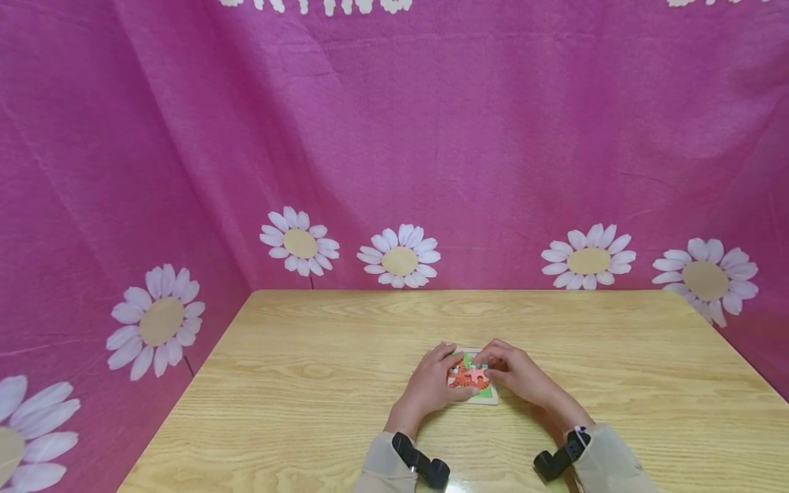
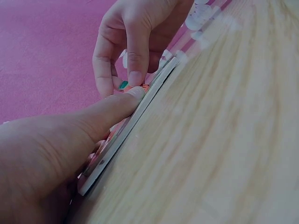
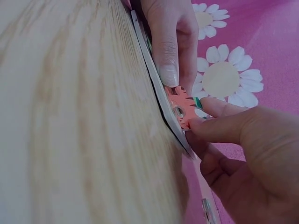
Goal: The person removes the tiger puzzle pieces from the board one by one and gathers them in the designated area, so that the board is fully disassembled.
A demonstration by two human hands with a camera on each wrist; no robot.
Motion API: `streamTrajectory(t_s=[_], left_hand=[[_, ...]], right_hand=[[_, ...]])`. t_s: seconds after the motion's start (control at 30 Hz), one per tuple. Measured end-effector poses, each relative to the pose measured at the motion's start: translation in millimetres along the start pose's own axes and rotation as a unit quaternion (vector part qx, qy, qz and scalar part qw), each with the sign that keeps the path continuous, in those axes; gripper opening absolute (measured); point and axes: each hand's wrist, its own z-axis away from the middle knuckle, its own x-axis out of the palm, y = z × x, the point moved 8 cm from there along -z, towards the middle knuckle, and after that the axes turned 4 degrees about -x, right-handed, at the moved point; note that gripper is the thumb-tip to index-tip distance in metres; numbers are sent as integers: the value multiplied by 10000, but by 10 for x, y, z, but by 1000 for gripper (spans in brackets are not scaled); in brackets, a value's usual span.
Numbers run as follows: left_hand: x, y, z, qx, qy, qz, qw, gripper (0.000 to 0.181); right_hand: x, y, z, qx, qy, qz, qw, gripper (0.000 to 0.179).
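On the wooden table lies a small jigsaw puzzle board (image 1: 495,400) with a pale rim, carrying an orange, black-striped picture with green parts. My left hand (image 1: 429,381) holds the board from its left side, thumb along the near edge and fingers over the far side. At the board's right side, my right hand (image 1: 520,373) pinches a puzzle piece (image 3: 199,112) between thumb and forefinger. White, green and orange show on that piece in the right wrist view. An orange gap shows beside it among the pieces. Fingers hide much of the picture.
The wooden table (image 1: 296,390) extends around the board on all sides. A pink cloth (image 1: 462,150) with large white daisies hangs behind and to the left. Black wrist-worn devices (image 1: 422,462) sit at both sleeves.
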Motion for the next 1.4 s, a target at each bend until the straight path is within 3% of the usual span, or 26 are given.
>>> streamTrajectory(t_s=[0.2,0.73,1.07,1.4], left_hand=[[-6,3,-1,81,46,5,10000,71],[9,-5,-5,51,92,37,9999,70],[0,-3,-30,-81,56,182,9998,70],[18,-12,-30,-65,74,134,9999,70]], right_hand=[[-8,-8,2,-171,122,22,9998,25],[-10,28,1,160,151,7,9998,21],[-27,-67,-26,-274,230,138,9993,26],[-21,-167,-45,-406,121,317,9986,28]])
